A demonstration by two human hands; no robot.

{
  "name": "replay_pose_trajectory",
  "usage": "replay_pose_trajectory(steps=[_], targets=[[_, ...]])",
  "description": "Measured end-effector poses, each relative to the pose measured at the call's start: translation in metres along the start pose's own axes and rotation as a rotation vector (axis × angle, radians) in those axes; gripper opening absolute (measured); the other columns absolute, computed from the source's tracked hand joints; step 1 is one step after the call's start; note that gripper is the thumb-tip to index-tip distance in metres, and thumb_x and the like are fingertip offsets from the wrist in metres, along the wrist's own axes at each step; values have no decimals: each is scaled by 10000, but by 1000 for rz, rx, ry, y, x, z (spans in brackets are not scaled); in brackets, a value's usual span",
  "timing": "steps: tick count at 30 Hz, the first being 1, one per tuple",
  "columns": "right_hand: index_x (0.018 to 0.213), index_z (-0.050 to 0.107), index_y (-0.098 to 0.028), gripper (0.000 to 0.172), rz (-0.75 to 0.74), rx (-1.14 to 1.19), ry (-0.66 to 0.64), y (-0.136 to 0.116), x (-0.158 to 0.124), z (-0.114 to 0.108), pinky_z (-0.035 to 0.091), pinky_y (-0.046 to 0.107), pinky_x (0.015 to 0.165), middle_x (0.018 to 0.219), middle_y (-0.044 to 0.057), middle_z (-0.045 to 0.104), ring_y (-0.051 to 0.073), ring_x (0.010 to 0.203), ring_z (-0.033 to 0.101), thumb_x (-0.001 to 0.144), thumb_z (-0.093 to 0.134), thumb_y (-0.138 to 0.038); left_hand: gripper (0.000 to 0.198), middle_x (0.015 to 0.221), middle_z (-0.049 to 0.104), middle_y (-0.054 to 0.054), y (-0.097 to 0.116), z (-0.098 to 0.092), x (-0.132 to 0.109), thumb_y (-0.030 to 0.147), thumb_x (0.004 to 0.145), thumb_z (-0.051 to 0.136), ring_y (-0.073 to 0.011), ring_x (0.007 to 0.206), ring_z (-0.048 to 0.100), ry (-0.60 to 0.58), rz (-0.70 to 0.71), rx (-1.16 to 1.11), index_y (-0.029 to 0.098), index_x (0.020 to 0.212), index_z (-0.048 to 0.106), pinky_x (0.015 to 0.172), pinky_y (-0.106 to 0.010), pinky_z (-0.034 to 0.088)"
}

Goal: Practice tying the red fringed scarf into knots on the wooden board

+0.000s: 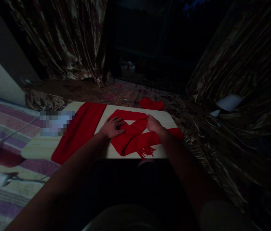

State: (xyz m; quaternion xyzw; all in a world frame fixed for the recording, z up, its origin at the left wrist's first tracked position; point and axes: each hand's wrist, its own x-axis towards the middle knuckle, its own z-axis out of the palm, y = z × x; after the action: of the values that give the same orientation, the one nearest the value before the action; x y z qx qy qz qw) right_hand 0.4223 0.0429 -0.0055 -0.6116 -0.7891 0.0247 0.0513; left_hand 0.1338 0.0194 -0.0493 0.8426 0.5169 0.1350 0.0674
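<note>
A red scarf (142,140) with a fringed end lies folded in a loop on a pale wooden board (41,148), part of the wood showing through the loop. My left hand (112,127) rests flat on the loop's left side, fingers spread. At the upper right corner of the loop, my right hand (153,124) pinches the scarf's edge, its fingers closed. Another folded red cloth (81,131) lies across the board, left of my left hand.
More red fabric (151,104) lies behind the board. A white lamp (229,102) with a cord stands at the right. Striped bedding (1,112) with cables is at the left, and patterned curtains (78,41) hang behind.
</note>
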Motion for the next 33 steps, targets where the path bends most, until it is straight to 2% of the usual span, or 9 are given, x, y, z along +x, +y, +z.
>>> replay_pose_trajectory(steps=[5,11,14,19,22,25,29,31,33], targets=[[1253,714,-68,405,174,-68,46,0,-1,-7,429,319,1099,1345,208,660,282,1260,610,914,498,-122,643,1613,433,-14,-2,1,2,649,897,542,-328,1521,332,-8,-1,-6,372,1477,556,1227,-589,216],[1210,730,-61,366,234,-161,-103,-7,-1,-12,517,409,942,1186,273,710,354,1156,668,918,548,-186,644,1638,385,-38,-3,1,1,646,903,528,-314,1540,294,-7,5,13,358,1479,551,1220,-612,204],[1181,735,-63,344,241,-177,-74,-11,-6,-14,508,415,940,1185,281,704,361,1150,662,920,563,-205,645,1644,371,-53,-2,0,1,646,902,529,-316,1544,284,-12,2,13,353,1477,554,1213,-629,197],[1200,696,-88,345,39,-117,159,-24,-27,-6,437,394,1044,1224,232,688,310,1206,598,987,509,-284,658,1640,383,-50,-3,1,1,653,899,528,-325,1543,285,-18,3,2,355,1485,545,1219,-621,191],[1301,645,-134,420,-128,-26,108,-32,-39,4,385,378,1110,1320,175,657,278,1270,549,984,557,-395,664,1638,387,-45,-4,3,2,662,895,527,-330,1538,294,-12,6,5,364,1488,541,1217,-619,196],[1317,638,-143,432,-150,8,65,-37,-49,9,390,373,1097,1367,166,631,274,1276,549,968,590,-392,660,1640,385,-42,-4,3,2,661,900,519,-327,1537,298,-16,4,15,371,1493,532,1216,-619,197],[1101,706,-172,259,-109,117,181,-41,-69,4,460,336,957,1150,122,702,236,1080,630,968,589,-360,650,1639,387,-43,-2,2,1,658,904,513,-311,1540,295,-24,-6,15,370,1487,539,1223,-606,191],[1048,712,-190,211,-203,204,142,-41,-81,2,465,323,935,1078,85,713,213,1018,643,936,644,-354,650,1640,383,-46,-2,1,1,655,905,514,-307,1542,291,-29,-6,10,364,1486,540,1224,-606,188],[1127,708,-198,305,-336,256,61,-40,-91,1,453,334,977,1153,80,708,219,1077,636,863,737,-349,654,1644,374,-48,-2,1,2,651,909,510,-311,1544,284,-34,-4,9,352,1490,538,1222,-614,185]])
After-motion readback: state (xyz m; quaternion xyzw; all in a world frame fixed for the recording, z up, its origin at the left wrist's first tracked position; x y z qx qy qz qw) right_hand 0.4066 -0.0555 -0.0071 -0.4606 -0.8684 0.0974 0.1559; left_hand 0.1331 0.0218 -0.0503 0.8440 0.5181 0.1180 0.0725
